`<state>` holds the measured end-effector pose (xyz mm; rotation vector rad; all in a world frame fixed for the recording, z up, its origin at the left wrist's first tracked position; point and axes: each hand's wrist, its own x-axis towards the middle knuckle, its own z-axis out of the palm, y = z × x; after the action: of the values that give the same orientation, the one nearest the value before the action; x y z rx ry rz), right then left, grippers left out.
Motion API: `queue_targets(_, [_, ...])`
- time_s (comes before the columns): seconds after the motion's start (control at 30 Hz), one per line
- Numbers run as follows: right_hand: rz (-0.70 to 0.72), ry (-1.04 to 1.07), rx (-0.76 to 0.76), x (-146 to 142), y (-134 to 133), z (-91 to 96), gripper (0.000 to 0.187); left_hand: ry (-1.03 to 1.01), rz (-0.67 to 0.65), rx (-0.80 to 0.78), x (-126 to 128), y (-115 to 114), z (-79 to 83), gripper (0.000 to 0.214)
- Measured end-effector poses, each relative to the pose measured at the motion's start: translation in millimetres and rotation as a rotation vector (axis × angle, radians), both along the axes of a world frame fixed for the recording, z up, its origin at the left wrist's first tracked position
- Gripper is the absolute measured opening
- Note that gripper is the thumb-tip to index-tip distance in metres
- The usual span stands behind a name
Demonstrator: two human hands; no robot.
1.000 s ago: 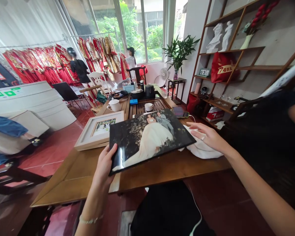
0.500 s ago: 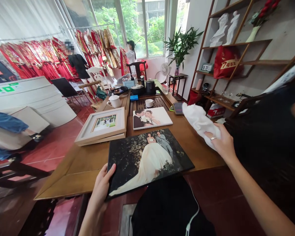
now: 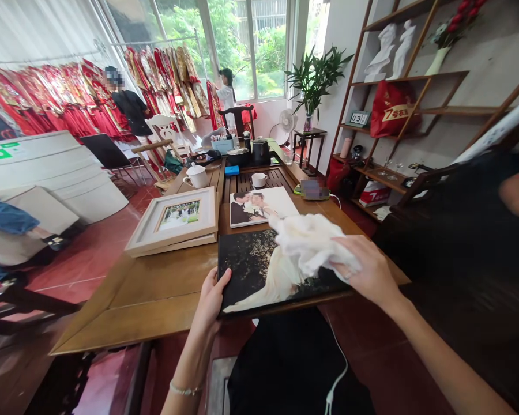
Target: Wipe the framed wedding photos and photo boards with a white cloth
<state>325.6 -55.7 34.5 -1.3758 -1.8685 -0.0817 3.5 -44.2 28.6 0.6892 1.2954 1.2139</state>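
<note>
A dark glossy wedding photo panel (image 3: pixel 259 268) lies flat at the near edge of the wooden table (image 3: pixel 155 288). My left hand (image 3: pixel 210 300) grips its near left corner, thumb on top. My right hand (image 3: pixel 369 271) is closed on a crumpled white cloth (image 3: pixel 309 242) and presses it on the panel's right half. Behind the panel lies a lighter wedding photo print (image 3: pixel 253 206), and to its left a white framed picture (image 3: pixel 175 219) rests on another frame.
A tea tray with a white teapot (image 3: pixel 196 174), a cup (image 3: pixel 258 180) and a dark kettle (image 3: pixel 260 151) fills the far table. A phone (image 3: pixel 313 189) lies at the right edge. Shelves (image 3: pixel 398 109) stand right. Two people stand by racks of red garments (image 3: pixel 60 98).
The panel has come down flat on the table near its edge. My right hand picked the cloth up from the table's right side and brought it left onto the panel.
</note>
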Motion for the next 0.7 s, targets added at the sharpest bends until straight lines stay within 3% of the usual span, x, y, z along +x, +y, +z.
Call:
queue_targets(0.1, [0.082, -0.172, -0.059, -3.0, 0.3, -6.7, 0.044, -0.006, -0.004, 0.015, 2.1, 3.7, -2.6, 0.050])
queue_targets(0.27, [0.180, -0.145, -0.128, 2.4, 16.2, 0.6, 0.042, 0.092, -0.031, 0.062, -1.0, 6.9, -8.5, 0.055])
queue_targets(0.33, [0.187, -0.184, -0.162, -1.0, 24.2, 3.0, 0.050, 0.175, -0.043, 0.091, -2.9, 8.7, -10.8, 0.053])
queue_targets(0.43, [0.231, -0.243, -0.238, -10.7, 32.8, 0.9, 0.063, 0.363, -0.060, 0.164, -5.6, 13.5, -12.6, 0.043])
queue_targets(0.57, [0.175, -0.220, -0.259, -17.0, 38.4, -5.9, 0.055, 0.722, -0.058, 0.246, -9.1, 21.3, -10.8, 0.032])
queue_targets(0.7, [0.195, -0.163, -0.243, -14.0, 43.0, -10.4, 0.055, 1.020, -0.055, 0.284, -10.7, 23.0, -10.9, 0.040])
